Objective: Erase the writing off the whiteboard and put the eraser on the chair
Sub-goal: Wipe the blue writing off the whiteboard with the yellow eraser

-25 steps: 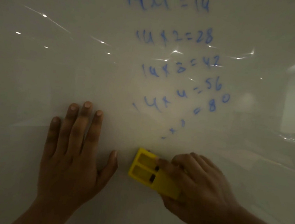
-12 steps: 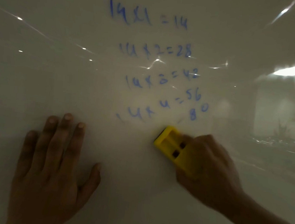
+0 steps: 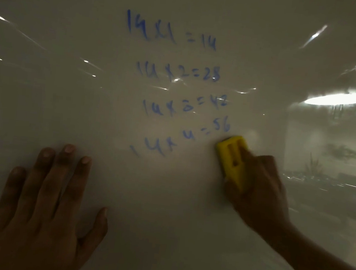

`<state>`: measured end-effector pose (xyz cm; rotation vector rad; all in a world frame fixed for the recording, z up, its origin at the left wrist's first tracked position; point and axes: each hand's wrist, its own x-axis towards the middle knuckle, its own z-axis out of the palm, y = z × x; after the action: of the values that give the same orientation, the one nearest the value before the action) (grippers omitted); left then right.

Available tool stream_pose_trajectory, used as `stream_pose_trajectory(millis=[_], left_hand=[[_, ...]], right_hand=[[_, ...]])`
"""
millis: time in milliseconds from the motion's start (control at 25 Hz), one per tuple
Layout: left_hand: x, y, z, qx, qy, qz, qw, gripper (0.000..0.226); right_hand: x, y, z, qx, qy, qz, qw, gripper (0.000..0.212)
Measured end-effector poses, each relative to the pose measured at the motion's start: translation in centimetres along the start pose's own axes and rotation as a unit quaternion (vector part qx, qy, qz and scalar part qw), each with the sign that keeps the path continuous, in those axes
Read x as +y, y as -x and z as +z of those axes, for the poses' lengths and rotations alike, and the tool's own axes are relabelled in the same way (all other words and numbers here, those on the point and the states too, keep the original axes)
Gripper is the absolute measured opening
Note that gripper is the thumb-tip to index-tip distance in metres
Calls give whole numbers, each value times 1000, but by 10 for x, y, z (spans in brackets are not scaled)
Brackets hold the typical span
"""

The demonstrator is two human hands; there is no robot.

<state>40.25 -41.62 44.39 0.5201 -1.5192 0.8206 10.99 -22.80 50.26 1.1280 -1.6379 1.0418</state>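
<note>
Wiping whiteboard (image 3: 165, 200) with yellow eraser (image 3: 231, 156)

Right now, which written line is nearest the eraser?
The bottom line, ending in 56: its end sits just left of the yellow eraser; the others are higher.

Only 1 view exists: the head camera looks straight at the whiteboard (image 3: 166, 189) from very near, so the glossy surface fills almost the whole wide-angle picture, slightly tilted.
</note>
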Motion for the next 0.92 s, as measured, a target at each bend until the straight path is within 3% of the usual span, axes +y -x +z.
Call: stream_pose_trajectory(millis=[40,80,200,240,280,400,440,520,600,640,680,800,840,920], left_hand=[[0,0,0,1,3,-1,1000,77],[0,0,1,3,7,1,1000,77],[-1,0,0,6,11,8,1000,77],[-1,0,0,6,10,7,1000,77],[-1,0,0,7,7,6,1000,77],[0,1,1,11,-4,4,1000,77],[0,1,2,12,-5,3,1000,78],[1,1,4,16,-8,4,1000,78],[1,1,3,19,-16,6,1000,78],[1,0,1,19,-18,7,1000,78],[1,0,-1,16,-20,6,1000,77],[4,-2,-6,7,-29,3,1000,75],[4,-2,-7,6,-31,4,999,75],[3,-3,-7,8,-31,7,999,75]], right_hand=[[5,-7,0,22,-29,65,997,74],[6,-9,1,27,-33,74,996,76],[14,2,5,-46,45,-136,989,82],[23,3,2,-63,75,-188,977,81],[30,-1,-1,-62,89,-187,976,80],[32,-16,-6,12,-8,39,999,74],[24,-16,-4,26,-31,59,997,74],[7,-11,2,8,-7,-42,999,79],[-1,-6,0,-58,64,-203,975,82],[-1,-10,-3,-72,88,-239,964,82],[-1,-17,-6,-68,87,-215,970,80],[-13,-33,-4,22,-57,30,998,73],[-21,-32,0,45,-74,49,995,72],[-32,-27,4,39,-40,-47,997,75]])
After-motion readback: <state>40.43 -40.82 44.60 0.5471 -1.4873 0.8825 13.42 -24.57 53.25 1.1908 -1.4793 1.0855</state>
